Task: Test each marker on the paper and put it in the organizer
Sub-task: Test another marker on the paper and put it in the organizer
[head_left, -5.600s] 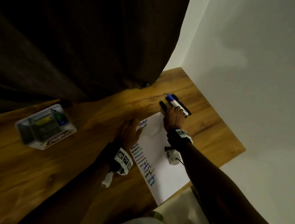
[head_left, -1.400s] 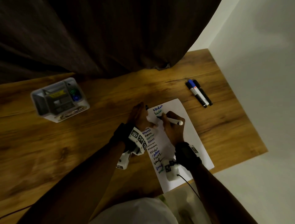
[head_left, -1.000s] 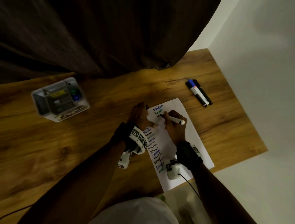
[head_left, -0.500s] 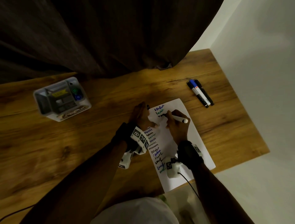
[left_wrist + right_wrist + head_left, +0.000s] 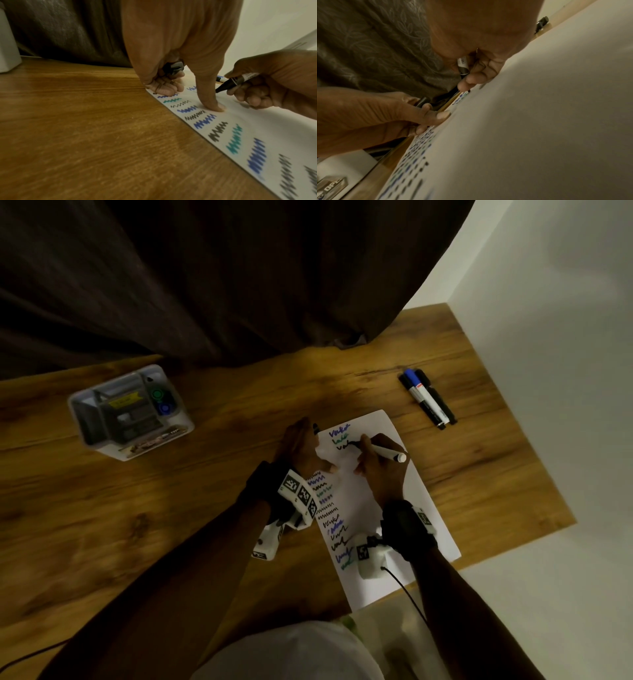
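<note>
A white paper (image 5: 421, 508) lies on the wooden desk, with rows of blue, green and black scribbles down its left side. My right hand (image 5: 365, 447) grips a white-barrelled black marker (image 5: 387, 453) with its tip on the sheet's top, at a fresh black scribble. In the left wrist view the marker's (image 5: 235, 81) dark tip touches the paper (image 5: 257, 121). My left hand (image 5: 306, 441) curls round the black cap (image 5: 173, 66) while its thumb (image 5: 209, 97) presses the sheet. The grey organizer (image 5: 130, 412) stands far left, with green and blue marker ends showing inside.
Three more markers (image 5: 428, 398), one blue-capped, lie side by side at the desk's far right, close to the white wall. A dark curtain (image 5: 239, 285) hangs along the desk's back edge. Bare wood lies between the organizer and the paper.
My right hand left the marker pile and now writes at the top of the sheet. Over the last second the tip crept right and the black scribble grew. The left hand stays put.
</note>
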`<state>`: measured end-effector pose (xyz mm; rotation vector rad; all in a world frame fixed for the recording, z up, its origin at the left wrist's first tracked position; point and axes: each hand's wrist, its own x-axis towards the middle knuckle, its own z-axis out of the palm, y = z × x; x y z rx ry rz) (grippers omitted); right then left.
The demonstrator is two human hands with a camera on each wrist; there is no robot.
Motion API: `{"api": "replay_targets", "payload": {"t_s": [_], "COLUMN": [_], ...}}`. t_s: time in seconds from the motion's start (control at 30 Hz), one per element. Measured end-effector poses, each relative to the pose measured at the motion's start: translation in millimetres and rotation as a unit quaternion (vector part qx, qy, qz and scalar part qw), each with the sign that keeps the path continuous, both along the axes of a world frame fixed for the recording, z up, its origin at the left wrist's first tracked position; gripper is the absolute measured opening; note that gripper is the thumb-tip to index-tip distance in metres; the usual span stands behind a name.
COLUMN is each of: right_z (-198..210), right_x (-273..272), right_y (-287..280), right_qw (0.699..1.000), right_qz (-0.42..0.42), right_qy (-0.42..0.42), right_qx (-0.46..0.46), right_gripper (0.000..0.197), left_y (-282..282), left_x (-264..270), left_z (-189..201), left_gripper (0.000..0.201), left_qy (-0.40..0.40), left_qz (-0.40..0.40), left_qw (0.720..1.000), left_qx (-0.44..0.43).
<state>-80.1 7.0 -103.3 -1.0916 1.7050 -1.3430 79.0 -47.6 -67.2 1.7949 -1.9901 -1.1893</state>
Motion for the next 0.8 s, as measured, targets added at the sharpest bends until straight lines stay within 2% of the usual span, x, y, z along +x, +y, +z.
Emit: {"api": "replay_targets", "payload": {"t_s": [0.33,0.47,0.67,0.77,0.8], "right_z": [6,10,33,49,54], "right_x": [-1,-7,-5,3,7], "right_y": [0,-1,-1,-2,-1], "right_qw": [1.000,0.997,0.994,0.987,0.984], "right_qz": [-0.013,-0.052,-0.029,0.019,0.042], "right_qy": [-0.019,-0.055,-0.091,-0.153,-0.165], "right_qx": [0.010,0.023,0.047,0.052,0.052], "right_gripper": [0.030,0.032,0.021,0.018,0.019], "left_y": [-2,-2,-5,3,8], "left_x": [-1,0,1,10,14], "left_z": [1,0,14,21,19], "left_gripper": [0.085,0.082,0.075,0.054,0.054], "left_qy": [-0.008,-0.006,0.006,0.045,0.078], "left_qz": [-0.009,-0.015,-0.039,-0.035,-0.017], "left_qw": [1.000,1.000,0.999,0.998,0.997], "left_qx": [0.000,-0.001,0.022,-0.013,-0.020]}}
